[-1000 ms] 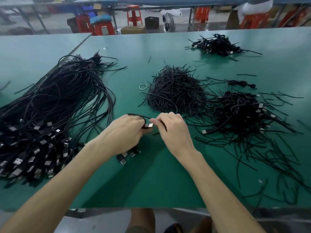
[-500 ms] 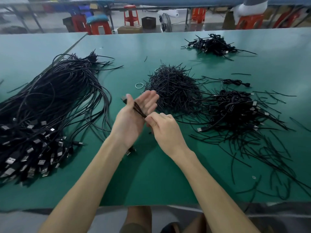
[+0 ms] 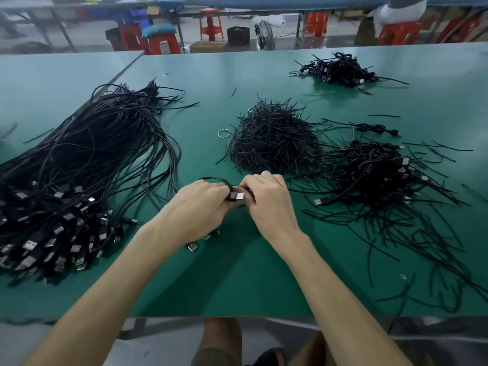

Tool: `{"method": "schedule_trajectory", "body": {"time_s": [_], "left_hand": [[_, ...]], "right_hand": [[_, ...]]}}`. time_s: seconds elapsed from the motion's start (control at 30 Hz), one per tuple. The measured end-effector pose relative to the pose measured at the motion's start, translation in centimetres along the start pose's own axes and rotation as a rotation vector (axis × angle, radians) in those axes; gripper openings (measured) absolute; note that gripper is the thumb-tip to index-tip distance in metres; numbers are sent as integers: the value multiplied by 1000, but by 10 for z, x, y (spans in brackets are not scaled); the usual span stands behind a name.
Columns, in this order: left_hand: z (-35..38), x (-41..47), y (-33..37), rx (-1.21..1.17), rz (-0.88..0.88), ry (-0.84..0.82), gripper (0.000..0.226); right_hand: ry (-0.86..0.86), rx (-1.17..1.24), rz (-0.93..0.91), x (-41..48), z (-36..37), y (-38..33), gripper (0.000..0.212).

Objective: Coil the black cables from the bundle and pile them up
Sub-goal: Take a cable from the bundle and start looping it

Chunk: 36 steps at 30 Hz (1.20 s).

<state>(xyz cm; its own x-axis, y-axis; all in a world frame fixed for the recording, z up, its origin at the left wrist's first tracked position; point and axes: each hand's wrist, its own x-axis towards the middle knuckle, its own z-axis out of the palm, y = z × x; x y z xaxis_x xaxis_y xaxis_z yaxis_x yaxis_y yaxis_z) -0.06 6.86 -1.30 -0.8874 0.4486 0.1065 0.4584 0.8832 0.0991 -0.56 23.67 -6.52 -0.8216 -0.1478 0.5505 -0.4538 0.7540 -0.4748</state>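
A big bundle of long black cables [image 3: 87, 165] with silver USB plugs lies across the left of the green table [image 3: 237, 281]. At the table's middle my left hand [image 3: 200, 207] grips a coiled black cable [image 3: 235, 194], a loop of it arching over my knuckles and its USB plug showing between my hands. My right hand [image 3: 266, 202] pinches the same cable just right of the plug. A pile of coiled cables [image 3: 375, 170] lies to the right. Another coiled pile [image 3: 340, 70] sits at the far right.
A heap of short black twist ties [image 3: 274, 138] lies just beyond my hands, with loose ties [image 3: 422, 247] scattered over the right side. A rubber band [image 3: 224, 133] lies left of the heap. A few loose USB plugs [image 3: 192, 245] lie under my left wrist. Red stools [image 3: 211, 25] stand beyond the table.
My left hand, open and raised with the cable across its palm half a second ago, has come down and closed on the coil. My right hand stays at the cable's plug end.
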Motion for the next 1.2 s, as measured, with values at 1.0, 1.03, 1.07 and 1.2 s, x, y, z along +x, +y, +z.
{"method": "schedule_trajectory", "body": {"time_s": [1.0, 1.03, 1.07, 1.2], "left_hand": [[9, 19, 17, -2327, -280, 242, 34], [9, 19, 15, -2253, -267, 233, 35], [9, 19, 14, -2167, -254, 221, 36], [14, 17, 22, -1815, -219, 177, 36]], "right_hand": [[28, 104, -85, -4, -2, -10, 28], [16, 126, -62, -3, -2, -11, 29], [8, 149, -35, -3, -2, -11, 32], [-97, 170, -14, -3, -6, -9, 44]]}}
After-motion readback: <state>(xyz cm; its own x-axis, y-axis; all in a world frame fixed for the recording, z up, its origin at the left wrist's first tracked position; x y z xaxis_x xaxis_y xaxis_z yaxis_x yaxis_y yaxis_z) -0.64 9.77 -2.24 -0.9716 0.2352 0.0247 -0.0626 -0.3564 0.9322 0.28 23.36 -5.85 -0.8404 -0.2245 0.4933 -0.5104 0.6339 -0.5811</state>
